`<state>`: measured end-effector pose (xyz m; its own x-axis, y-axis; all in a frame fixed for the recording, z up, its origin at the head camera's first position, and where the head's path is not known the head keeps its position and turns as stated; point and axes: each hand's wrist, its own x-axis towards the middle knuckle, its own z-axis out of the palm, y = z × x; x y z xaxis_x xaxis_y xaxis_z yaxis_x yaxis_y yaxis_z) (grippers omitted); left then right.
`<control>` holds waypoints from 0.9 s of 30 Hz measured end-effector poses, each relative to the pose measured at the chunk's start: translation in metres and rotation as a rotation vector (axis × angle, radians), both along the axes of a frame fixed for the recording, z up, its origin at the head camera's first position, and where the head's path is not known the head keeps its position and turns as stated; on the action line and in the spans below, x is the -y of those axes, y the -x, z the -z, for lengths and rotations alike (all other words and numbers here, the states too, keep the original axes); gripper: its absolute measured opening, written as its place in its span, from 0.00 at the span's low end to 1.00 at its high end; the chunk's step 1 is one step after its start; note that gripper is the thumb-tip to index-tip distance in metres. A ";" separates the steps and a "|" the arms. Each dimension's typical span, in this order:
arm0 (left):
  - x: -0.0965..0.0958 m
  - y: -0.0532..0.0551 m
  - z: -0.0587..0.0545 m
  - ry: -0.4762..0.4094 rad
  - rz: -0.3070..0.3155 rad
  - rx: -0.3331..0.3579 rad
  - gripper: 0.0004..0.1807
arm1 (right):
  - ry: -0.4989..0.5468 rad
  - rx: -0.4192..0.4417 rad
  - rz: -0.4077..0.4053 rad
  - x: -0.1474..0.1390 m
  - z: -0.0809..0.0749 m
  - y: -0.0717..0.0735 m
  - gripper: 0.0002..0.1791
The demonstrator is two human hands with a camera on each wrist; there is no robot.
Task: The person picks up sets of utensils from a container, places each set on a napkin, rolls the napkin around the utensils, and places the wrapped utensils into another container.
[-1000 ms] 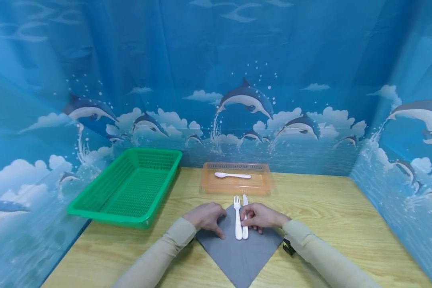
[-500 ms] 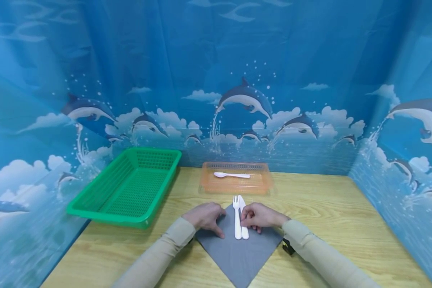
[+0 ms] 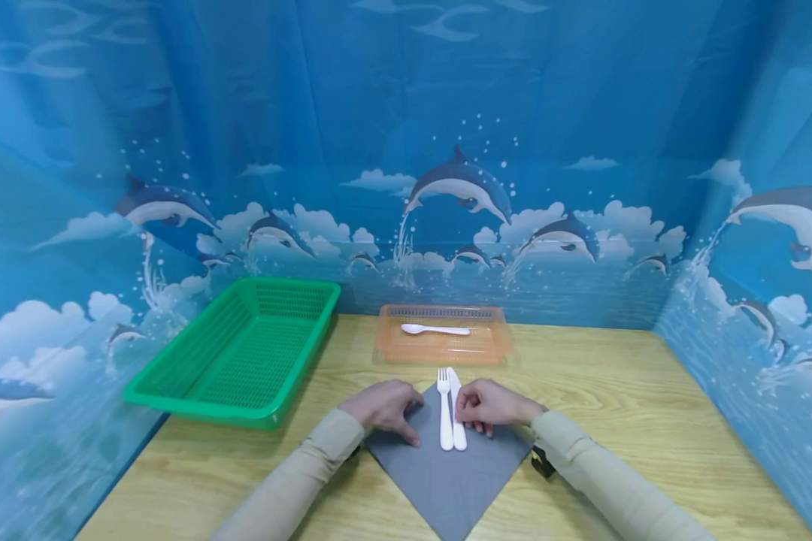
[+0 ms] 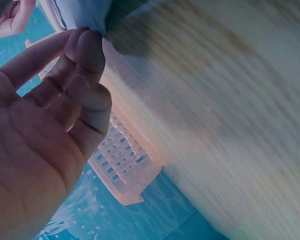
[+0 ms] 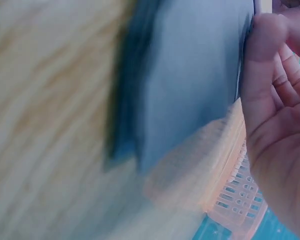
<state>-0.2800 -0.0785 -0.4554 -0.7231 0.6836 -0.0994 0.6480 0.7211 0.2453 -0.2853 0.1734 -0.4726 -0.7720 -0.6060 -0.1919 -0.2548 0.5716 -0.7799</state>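
Note:
A white fork and a white knife lie side by side on a grey napkin, set with one corner toward me. My right hand has its thumb and fingertips at the middle of the knife, covering part of it. The left hand rests at the napkin's left corner, its thumb and index finger spread. From the left wrist, the left hand's fingertips show right at the napkin's edge. In the right wrist view the right thumb is close beside the napkin.
Behind the napkin stands an orange plastic basket with a white spoon in it. A larger green basket sits at the left. Everything is on a wood-grain table, with a dolphin-print curtain around it.
The knife's tip has swung left toward the fork, so the two now lie closer together. My right hand has stayed at the knife; the left hand has hardly moved.

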 end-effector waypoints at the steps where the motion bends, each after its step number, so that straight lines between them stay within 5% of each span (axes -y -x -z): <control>1: 0.001 0.000 0.000 -0.009 0.000 0.002 0.29 | -0.006 -0.007 0.002 0.000 0.000 0.000 0.06; 10: 0.001 0.005 0.000 -0.061 -0.042 0.028 0.23 | 0.005 -0.071 0.028 0.000 -0.004 0.005 0.06; 19: 0.002 0.013 -0.004 -0.142 -0.130 -0.093 0.12 | 0.061 -0.235 0.149 0.006 -0.010 0.013 0.05; 27: 0.001 0.018 -0.005 -0.168 -0.171 -0.124 0.11 | 0.055 -0.322 0.207 0.009 -0.017 0.017 0.05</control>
